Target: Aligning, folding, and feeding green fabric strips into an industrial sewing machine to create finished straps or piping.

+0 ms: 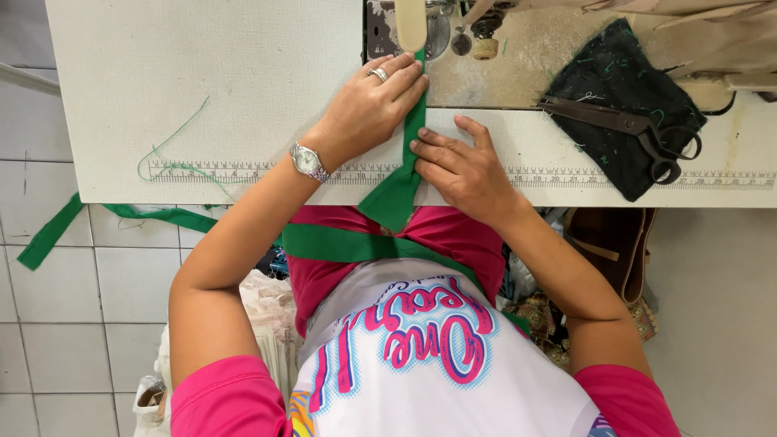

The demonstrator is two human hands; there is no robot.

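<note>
A long green fabric strip (pixel 403 184) runs from my lap up over the white sewing table's (pixel 202 81) front edge toward the sewing machine's presser foot (pixel 413 28). My left hand (pixel 374 101), with a ring and a wristwatch, lies flat on the table and presses the strip from its left side. My right hand (pixel 457 166) rests on the table's edge, its fingertips touching the strip's right side. The strip is pinched between both hands and reaches up under the machine. More of the green strip crosses my lap and trails down to the left toward the floor.
Black scissors (pixel 627 125) lie on a dark cloth (pixel 627 97) at the right of the table. A printed ruler (pixel 243 171) runs along the front edge, with a loose green thread (pixel 174 137) beside it. Bags and cloth sit on the tiled floor below.
</note>
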